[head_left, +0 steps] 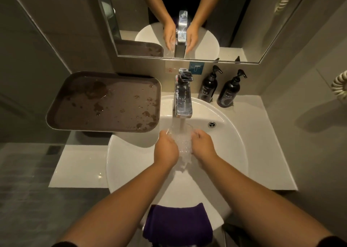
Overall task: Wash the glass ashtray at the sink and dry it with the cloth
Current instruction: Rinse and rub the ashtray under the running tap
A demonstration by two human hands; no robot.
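Note:
The clear glass ashtray (181, 136) is held over the white sink basin (228, 143), right under the running stream from the chrome tap (183, 100). My left hand (166, 149) grips its left edge and my right hand (203, 146) grips its right edge. Water splashes off the glass and falls between my wrists. A folded purple cloth (178, 223) lies over the near rim of the basin, below my forearms.
A wet brown tray (105, 102) sits on the counter left of the basin. Two black pump bottles (209, 86) (230, 90) stand at the back right. A mirror (180, 19) hangs behind the tap. A coiled cord (339, 86) hangs on the right wall.

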